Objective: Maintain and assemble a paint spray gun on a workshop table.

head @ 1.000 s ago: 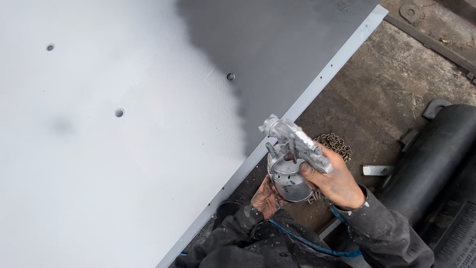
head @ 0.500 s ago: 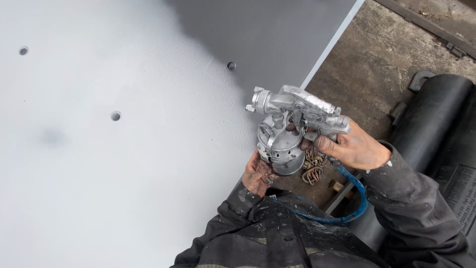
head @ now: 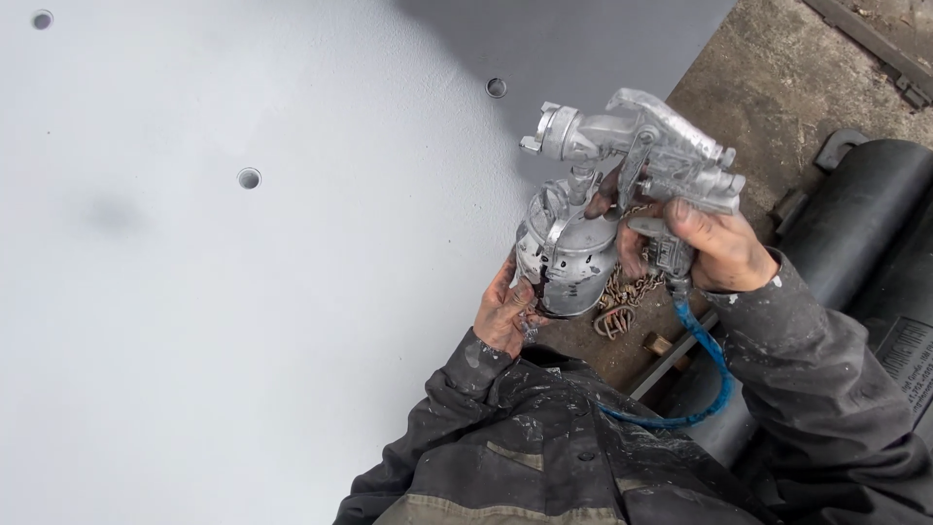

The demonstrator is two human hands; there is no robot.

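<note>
A silver paint spray gun [head: 632, 146] with a round metal cup [head: 569, 253] under it is held up over the right edge of a large grey painted metal panel [head: 243, 311]. My right hand [head: 709, 243] grips the gun's handle, fingers on the trigger. My left hand [head: 505, 311] cups the bottom of the paint cup from below. A blue air hose [head: 705, 374] runs from the handle's base down past my dark, paint-spattered sleeves.
The panel has several small round holes [head: 249, 178] and a darker unpainted patch [head: 583, 39] at its top right. Right of it lies dirty concrete floor [head: 777, 87], a rusty chain [head: 622, 301] and a black cylinder [head: 855, 224].
The spray gun and both hands have come up closer to the camera and slightly right. The view has shifted so more of the panel's pale painted area shows.
</note>
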